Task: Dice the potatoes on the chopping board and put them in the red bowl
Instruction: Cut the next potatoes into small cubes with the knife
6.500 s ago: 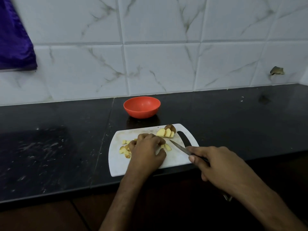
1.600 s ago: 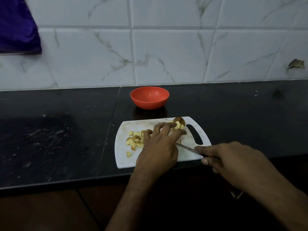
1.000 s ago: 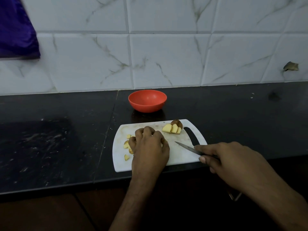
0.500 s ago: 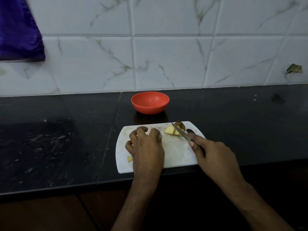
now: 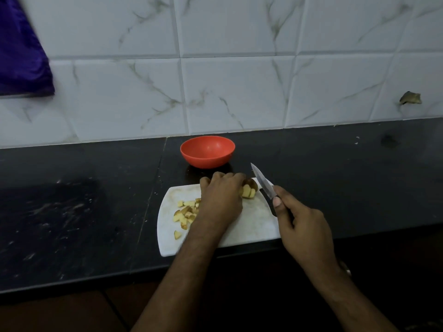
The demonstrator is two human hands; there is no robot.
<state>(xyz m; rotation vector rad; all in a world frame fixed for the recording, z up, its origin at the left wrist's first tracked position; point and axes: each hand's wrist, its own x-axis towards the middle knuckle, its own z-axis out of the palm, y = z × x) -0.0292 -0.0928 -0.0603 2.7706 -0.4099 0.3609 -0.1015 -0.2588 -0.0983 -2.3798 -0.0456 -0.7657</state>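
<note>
Reaching across the middle of the frame, the left hand (image 5: pixel 221 200) lies palm down over the white chopping board (image 5: pixel 251 226), its fingers bent toward the far edge and its fingertips at the sliced potato chunk (image 5: pixel 249 189); whether they actually pinch that chunk cannot be told, because the knuckles hide the contact. The chunk sits near the board's upper right corner, brown skin on its far side and pale cut faces toward the camera. Just right of it, the right hand (image 5: pixel 302 224) grips the handle of a small knife (image 5: pixel 262 180), fingers wrapped round the handle and thumb lying along it, with the blade lifted off the board and pointing up and to the left, its tip above the black counter (image 5: pixel 84 212) beside the bowl. A loose heap of diced potato pieces (image 5: pixel 185 212) lies on the left half of the board, partly covered by the left wrist, and one piece (image 5: pixel 177 234) rests apart, lower down. Above the board, close to its far edge, stands the red bowl (image 5: pixel 207 152), with no potato visible inside. Behind it rises a white marbled tile wall (image 5: pixel 239 92), and a purple cloth (image 5: pixel 19 51) hangs in the upper left of the frame.
</note>
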